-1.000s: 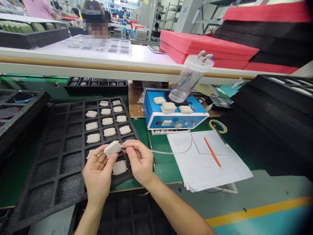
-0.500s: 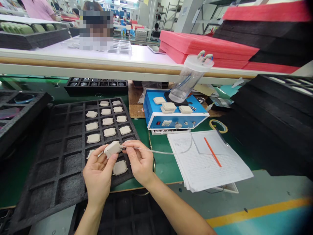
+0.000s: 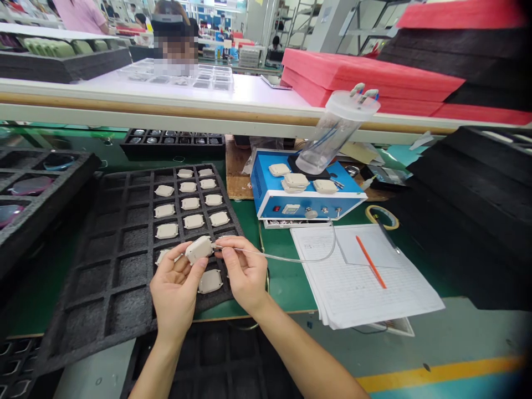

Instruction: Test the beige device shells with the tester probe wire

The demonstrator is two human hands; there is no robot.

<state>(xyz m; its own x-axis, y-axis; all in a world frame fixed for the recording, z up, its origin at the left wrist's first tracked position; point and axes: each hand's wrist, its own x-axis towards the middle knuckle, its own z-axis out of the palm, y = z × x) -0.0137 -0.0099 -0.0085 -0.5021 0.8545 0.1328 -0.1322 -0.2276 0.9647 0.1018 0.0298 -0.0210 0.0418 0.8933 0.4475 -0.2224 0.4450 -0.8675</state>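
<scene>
Between the thumb and fingers of my left hand [image 3: 177, 291] is a beige watch-case-shaped housing [image 3: 199, 250], tilted above a black foam tray [image 3: 135, 266]. My right hand [image 3: 246, 271] pinches the end of a clear thin tube [image 3: 286, 259], its tip at the housing's right edge; whether it touches there I cannot tell. The tube curves back to the front of a blue machine box [image 3: 305, 202]. Several similar beige housings [image 3: 193, 221] sit in the tray's right-hand compartments. More beige housings [image 3: 296, 182] lie on top of the machine, partly stacked.
A clear cylinder [image 3: 322, 138] leans on the machine. Right of it lie paper sheets [image 3: 366, 299] with an orange stick [image 3: 371, 262], and a tape roll [image 3: 382, 217]. Black foam stacks [image 3: 465, 216] stand at right. Red foam [image 3: 353, 75] rests on the shelf; a person sits beyond.
The whole view has shifted, so the scene appears slightly farther right. Both hands keep the same hold on the housing and the tube.
</scene>
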